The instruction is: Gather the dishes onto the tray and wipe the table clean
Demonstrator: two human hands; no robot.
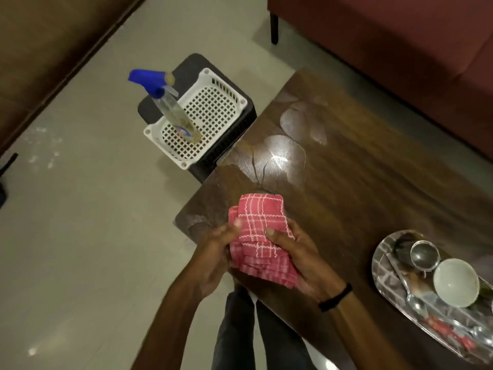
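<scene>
Cloth: a pink cloth (260, 236) with a white check and white zigzag stitching along its hems, folded into a thick soft pad, held over the near left corner of the table; whether it touches the wood cannot be told
Left hand: the left hand (216, 252) grips the cloth's left side, thumb on top and fingers curled underneath
Right hand: the right hand (296, 257) grips the cloth's right side the same way, close beside the left, with only the cloth between them; a black band (334, 297) circles this wrist
Table: a rectangular table (360, 169) of dark, glossy, streaky-grained wood; rounded wet patches (280, 161) shine on it between the cloth and the far left corner
Tray: an oval, mirror-bright metal tray (386, 279) lies by the near edge toward the right end, cut off by the picture's border
On the tray: a small round steel bowl (424, 253) touches a larger smooth white bowl (454, 281); steel spoons (416, 303) lie flat beside them
Basket: a white plastic basket (226, 85), rectangular with a perforated grid floor, sits on a dark slatted stool (229, 140) just off the table's left edge
Spray bottle: a slim clear bottle (173, 110) with a blue trigger head stands upright in the basket's near corner
Surroundings: pale smooth floor tiles (80, 209); a red upholstered sofa (400, 49) beyond the table's far edge
</scene>
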